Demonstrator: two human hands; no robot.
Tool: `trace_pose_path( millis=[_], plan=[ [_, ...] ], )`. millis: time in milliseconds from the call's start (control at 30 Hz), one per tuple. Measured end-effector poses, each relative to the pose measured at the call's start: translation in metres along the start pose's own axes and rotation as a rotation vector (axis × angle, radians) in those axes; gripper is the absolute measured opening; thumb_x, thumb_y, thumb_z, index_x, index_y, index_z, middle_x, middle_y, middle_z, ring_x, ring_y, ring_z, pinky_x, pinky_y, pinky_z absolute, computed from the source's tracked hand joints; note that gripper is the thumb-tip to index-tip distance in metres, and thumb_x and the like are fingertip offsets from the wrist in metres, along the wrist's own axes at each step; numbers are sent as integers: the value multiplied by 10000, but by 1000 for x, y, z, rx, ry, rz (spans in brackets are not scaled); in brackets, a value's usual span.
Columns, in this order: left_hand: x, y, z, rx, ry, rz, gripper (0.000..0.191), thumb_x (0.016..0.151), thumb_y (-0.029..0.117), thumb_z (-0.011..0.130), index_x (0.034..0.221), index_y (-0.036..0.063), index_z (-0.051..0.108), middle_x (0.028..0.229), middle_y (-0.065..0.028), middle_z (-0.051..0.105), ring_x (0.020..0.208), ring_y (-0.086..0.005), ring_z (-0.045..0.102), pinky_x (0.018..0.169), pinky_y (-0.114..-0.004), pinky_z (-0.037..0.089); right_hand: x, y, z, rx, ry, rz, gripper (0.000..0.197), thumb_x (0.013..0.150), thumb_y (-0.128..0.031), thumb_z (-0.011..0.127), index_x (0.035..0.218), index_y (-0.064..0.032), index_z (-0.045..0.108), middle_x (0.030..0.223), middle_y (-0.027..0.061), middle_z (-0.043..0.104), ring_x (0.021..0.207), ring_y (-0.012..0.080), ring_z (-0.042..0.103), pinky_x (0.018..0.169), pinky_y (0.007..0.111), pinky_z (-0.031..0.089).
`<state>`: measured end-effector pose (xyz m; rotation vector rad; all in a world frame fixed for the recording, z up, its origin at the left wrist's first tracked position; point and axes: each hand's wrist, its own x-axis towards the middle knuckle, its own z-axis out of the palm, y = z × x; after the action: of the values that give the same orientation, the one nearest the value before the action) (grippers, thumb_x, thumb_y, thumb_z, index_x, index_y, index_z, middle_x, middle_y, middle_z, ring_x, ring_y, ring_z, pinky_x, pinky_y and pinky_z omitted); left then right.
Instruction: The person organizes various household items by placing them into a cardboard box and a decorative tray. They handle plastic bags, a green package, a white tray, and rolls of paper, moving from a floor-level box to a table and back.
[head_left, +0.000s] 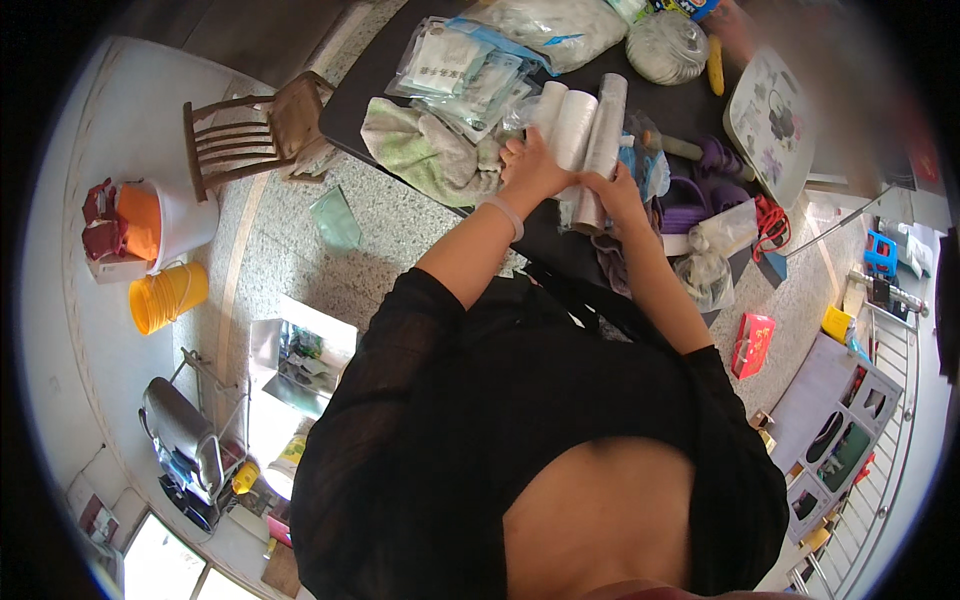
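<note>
Three rolls of clear plastic film or bags lie side by side on the dark table (360, 112): a short roll (551, 105), a middle roll (575, 124) and a longer roll (609, 112). My left hand (529, 169) rests at the near-left side of the short and middle rolls, fingers spread and bent. My right hand (619, 193) has its thumb and fingers around the near part of the longer roll. Both thumbs meet between the rolls. A green and grey towel (424, 154) lies left of my left hand, with clear packets (465, 71) behind it.
Further back are a large plastic bag (555, 30), a wrapped round bundle (667, 46) and a yellow banana-like object (715, 66). Rightward lie a white tray (776, 120), purple items (682, 206) and red cord (771, 221). A wooden chair (281, 124) stands left of the table.
</note>
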<state>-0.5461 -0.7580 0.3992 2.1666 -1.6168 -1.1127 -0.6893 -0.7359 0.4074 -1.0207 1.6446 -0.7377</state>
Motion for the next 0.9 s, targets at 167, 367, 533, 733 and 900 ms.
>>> trace_pose_path(
  millis=[167,367,533,733,900],
  plan=[
    [20,-13,13,-248,-97,7,1175,422,509,788,1302,16,185,1253,-277,278,1172,-399,315,950,-478,308,8,-5,-20,260,-188,146,441,717,-174,613,1097,8,480,918,103,577,761,176,569,661,298,471],
    [12,-15,23,-1183,-671,-1,642,710,252,697,1222,20,386,1071,-115,544,944,-224,564,752,-389,489,-7,-24,-31,363,-244,209,379,745,-169,576,1079,-10,496,894,104,581,751,187,579,634,303,486],
    [-13,-14,14,-1529,-802,-69,468,791,217,607,1191,38,445,1081,-115,560,971,-245,561,868,-423,435,-23,-28,-31,306,-286,4,517,726,-152,611,1182,0,419,993,121,562,836,188,570,725,306,473],
    [-46,-21,-2,-1736,-632,4,551,761,204,624,1227,18,397,1133,-137,526,1051,-278,511,938,-410,391,-45,-43,-29,113,-283,-371,595,635,-175,661,1161,18,463,1039,125,559,967,212,522,859,310,401],
    [-63,-26,-33,-1673,-533,122,662,690,211,633,1250,2,348,1162,-162,493,1085,-324,475,972,-436,353,-60,-39,-31,344,-244,-239,620,634,-106,650,1204,13,440,1023,105,562,929,200,543,832,286,415]
  ],
)
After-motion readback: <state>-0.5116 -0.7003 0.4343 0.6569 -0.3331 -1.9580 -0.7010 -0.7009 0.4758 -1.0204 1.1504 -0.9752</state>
